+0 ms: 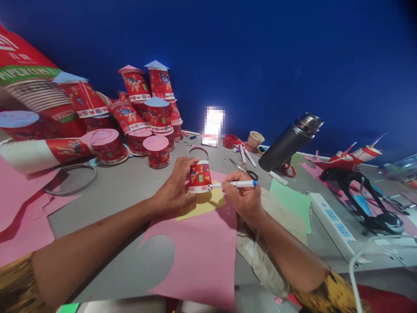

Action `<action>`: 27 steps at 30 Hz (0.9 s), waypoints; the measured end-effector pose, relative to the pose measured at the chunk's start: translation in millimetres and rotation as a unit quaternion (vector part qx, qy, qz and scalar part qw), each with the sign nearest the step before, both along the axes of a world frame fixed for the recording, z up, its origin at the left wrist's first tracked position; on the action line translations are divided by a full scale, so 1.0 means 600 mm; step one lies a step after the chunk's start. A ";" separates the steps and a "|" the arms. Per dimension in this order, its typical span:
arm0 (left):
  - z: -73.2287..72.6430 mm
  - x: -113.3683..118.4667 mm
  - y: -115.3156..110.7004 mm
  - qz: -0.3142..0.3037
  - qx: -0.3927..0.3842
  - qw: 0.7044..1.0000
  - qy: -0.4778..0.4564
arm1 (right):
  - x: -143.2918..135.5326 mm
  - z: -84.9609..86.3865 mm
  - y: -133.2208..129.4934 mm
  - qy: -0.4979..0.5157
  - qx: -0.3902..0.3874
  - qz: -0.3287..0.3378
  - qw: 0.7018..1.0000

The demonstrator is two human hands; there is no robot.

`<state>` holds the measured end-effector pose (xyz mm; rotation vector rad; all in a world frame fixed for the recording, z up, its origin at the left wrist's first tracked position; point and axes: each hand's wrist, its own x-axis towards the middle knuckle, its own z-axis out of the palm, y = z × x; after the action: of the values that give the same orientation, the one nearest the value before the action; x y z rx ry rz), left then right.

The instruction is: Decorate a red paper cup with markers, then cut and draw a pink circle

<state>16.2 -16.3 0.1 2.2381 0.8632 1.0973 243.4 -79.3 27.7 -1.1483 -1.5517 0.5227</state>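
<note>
Evidently the red paper cup (200,176) sits in the grip of the left hand (177,184), seemingly raised just above the far part of the yellow sheet (208,205), with the fingers wrapped about its left side. The right hand (243,198), to the right of that sheet, pinches a white marker (246,184) whose tip meets or nearly meets the cup's lower band. The cup should be light, thin-walled and easily dented, so a gentle hold near the stiffer rim and base seems best

Red cup (200,174), white marker (243,184) at lower edge
</note>
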 end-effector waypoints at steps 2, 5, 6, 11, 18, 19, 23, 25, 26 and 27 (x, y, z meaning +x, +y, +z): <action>0.000 0.000 0.000 0.002 0.002 1.000 -0.001 | 0.000 0.000 -0.001 -0.003 -0.004 0.007 1.000; -0.002 0.001 0.000 -0.003 0.001 1.000 -0.013 | -0.001 0.002 -0.002 -0.011 0.004 0.007 1.000; -0.003 0.002 0.000 -0.007 -0.002 1.000 -0.017 | -0.001 0.004 -0.002 -0.015 0.009 0.004 1.000; -0.003 0.002 0.001 -0.008 -0.008 1.000 -0.027 | 0.005 0.007 -0.003 0.015 0.016 -0.019 1.000; 0.000 -0.002 0.001 0.006 -0.014 1.000 -0.019 | 0.004 0.007 0.010 0.201 -0.047 0.005 0.979; -0.001 -0.001 0.001 0.010 -0.016 1.000 -0.023 | 0.004 0.008 0.014 0.219 -0.049 0.001 0.974; -0.005 0.000 0.002 0.013 -0.024 0.999 -0.027 | 0.010 0.009 0.032 0.261 -0.063 -0.020 0.963; -0.006 0.000 0.002 0.011 -0.024 0.999 -0.025 | 0.014 0.005 0.037 0.280 -0.081 -0.011 0.957; -0.007 0.000 0.001 0.009 -0.025 0.999 -0.026 | 0.015 0.003 0.037 0.287 -0.089 -0.004 0.954; -0.007 0.000 0.001 0.007 -0.025 0.999 -0.027 | 0.015 0.000 0.036 0.289 -0.094 0.004 0.953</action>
<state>15.9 -16.0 -4.2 2.1541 0.8761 1.1259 252.5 -57.5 27.8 -1.0079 -1.0118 0.9351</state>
